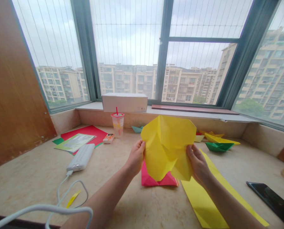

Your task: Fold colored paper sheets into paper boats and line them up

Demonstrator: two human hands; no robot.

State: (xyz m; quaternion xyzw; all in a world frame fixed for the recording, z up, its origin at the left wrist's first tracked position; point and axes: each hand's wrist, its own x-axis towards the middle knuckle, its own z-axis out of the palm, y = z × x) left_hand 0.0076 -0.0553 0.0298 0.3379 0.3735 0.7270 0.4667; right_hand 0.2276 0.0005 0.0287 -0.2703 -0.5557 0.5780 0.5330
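A creased sheet of yellow paper (168,146) is held up above the counter between my two hands. My left hand (137,156) pinches its left edge, and my right hand (197,160) grips the right edge with the thumb in front. The corners look cut or folded off, and fold lines run through the middle. Behind and below it lies folded pink paper (157,178), partly hidden. Under my right forearm a long yellow paper strip (199,200) rests on the counter.
Folded paper boats, including a green boat (219,147), stand at the back right. A black phone (270,200) lies at the right. On the left are a white power bank (81,157) with a cable (48,208), red paper (84,131) and a lidded cup (118,125).
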